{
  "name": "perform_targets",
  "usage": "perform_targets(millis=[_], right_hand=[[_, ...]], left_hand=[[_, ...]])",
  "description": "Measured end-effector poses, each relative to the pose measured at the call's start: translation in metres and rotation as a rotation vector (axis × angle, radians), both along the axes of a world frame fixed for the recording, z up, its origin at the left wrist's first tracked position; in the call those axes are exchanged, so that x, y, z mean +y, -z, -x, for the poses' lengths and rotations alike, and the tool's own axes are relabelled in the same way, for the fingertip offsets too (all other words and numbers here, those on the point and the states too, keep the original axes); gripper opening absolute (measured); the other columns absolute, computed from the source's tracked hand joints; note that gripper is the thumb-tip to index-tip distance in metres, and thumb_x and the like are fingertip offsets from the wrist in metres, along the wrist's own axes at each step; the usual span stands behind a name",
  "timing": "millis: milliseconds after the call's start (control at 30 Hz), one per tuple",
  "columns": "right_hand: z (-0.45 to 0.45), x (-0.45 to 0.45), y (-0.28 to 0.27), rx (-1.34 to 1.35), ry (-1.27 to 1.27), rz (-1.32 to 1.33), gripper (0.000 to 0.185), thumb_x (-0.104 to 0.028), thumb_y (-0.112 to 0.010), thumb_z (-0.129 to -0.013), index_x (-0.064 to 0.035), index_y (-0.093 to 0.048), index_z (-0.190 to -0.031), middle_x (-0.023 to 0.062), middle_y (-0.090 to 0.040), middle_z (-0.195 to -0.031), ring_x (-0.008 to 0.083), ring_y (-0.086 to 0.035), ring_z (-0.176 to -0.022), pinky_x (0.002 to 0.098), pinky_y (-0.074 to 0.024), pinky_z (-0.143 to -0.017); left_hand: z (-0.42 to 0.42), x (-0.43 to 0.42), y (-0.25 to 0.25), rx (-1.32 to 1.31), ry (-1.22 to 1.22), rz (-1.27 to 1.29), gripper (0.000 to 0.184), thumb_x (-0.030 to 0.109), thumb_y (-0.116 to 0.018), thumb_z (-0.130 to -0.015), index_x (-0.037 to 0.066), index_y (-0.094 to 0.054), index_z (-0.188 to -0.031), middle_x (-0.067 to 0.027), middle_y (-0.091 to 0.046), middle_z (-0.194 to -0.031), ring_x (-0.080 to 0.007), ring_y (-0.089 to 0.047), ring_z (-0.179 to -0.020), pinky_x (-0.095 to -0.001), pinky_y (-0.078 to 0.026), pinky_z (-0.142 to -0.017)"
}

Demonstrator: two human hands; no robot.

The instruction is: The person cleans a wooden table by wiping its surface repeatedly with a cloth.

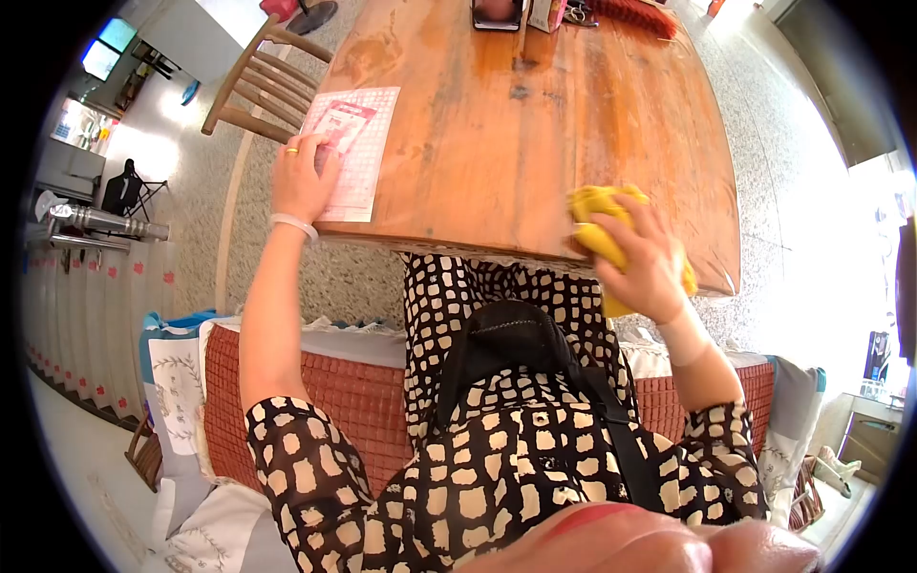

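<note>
A yellow cloth (597,202) is bunched under my right hand (642,256) at the near right part of the wooden table (458,143). My fingers are closed over the cloth, and part of it hangs past the table's near edge. On the left side, my left hand (306,180) lies with fingers stretched out over a white sheet with a printed grid (368,181). A pink and white printed paper or packet (349,122) rests on that sheet, partly hidden by those fingers. The left hand wears a ring and a pale bracelet.
At the table's far end stand a dark-framed object (497,13), a small box (548,13), scissors (579,13) and a red brush-like object (635,13). A wooden chair (263,86) is at the left side. Behind me is a sofa with a reddish-brown mat (353,406).
</note>
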State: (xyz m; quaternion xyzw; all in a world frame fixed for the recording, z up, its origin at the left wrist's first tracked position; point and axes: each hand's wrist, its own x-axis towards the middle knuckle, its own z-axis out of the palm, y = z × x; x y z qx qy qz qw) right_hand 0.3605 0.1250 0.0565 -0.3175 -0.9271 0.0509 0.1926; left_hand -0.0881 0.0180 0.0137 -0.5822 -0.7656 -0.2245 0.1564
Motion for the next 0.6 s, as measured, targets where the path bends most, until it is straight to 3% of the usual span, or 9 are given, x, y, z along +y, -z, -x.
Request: perform_targets(millis=[133,300,400,600], right_hand=[[0.073,-0.009,-0.002,0.061,-0.285,0.031,0.039,-0.026,-0.066,-0.068,-0.0181,-0.066,-0.106,0.0083,-0.056,-0.120,0.0307,-0.053,-0.108,0.0448,-0.0422,-0.088],[0.151,0.005,0.009,0.108,-0.431,0.103,0.037,-0.031,-0.066,-0.071,-0.0199,-0.067,-0.106,0.0071,-0.059,-0.116,0.0291,-0.055,-0.107,0.0431,-0.0429,-0.089],[0.183,0.031,0.012,0.097,-0.387,0.152,0.038,-0.035,-0.064,-0.075,-0.0197,-0.067,-0.110,0.0067,-0.059,-0.117,0.0291,-0.055,-0.107,0.0432,-0.0427,-0.092],[0.199,0.110,0.025,-0.020,-0.074,0.007,0.046,-0.045,-0.058,-0.078,-0.0207,-0.064,-0.117,0.0064,-0.056,-0.125,0.0279,-0.050,-0.116,0.0433,-0.0417,-0.094]], left_hand=[[0.000,0.000,0.001,0.029,-0.010,-0.005,0.026,0.026,-0.063,-0.081,0.012,-0.060,-0.102,-0.0087,-0.058,-0.108,-0.0313,-0.052,-0.101,-0.0418,-0.042,-0.090],[-0.006,-0.001,-0.006,0.036,-0.012,0.011,0.023,0.022,-0.062,-0.083,0.009,-0.060,-0.103,-0.0112,-0.059,-0.110,-0.0319,-0.052,-0.102,-0.0411,-0.042,-0.090],[-0.004,-0.001,-0.003,0.003,0.015,0.000,0.023,0.020,-0.062,-0.084,0.008,-0.060,-0.103,-0.0114,-0.059,-0.109,-0.0321,-0.052,-0.103,-0.0413,-0.041,-0.091],[-0.006,-0.002,-0.008,-0.022,0.031,0.011,0.023,0.018,-0.062,-0.084,0.008,-0.060,-0.105,-0.0118,-0.058,-0.110,-0.0314,-0.052,-0.103,-0.0407,-0.041,-0.091]])
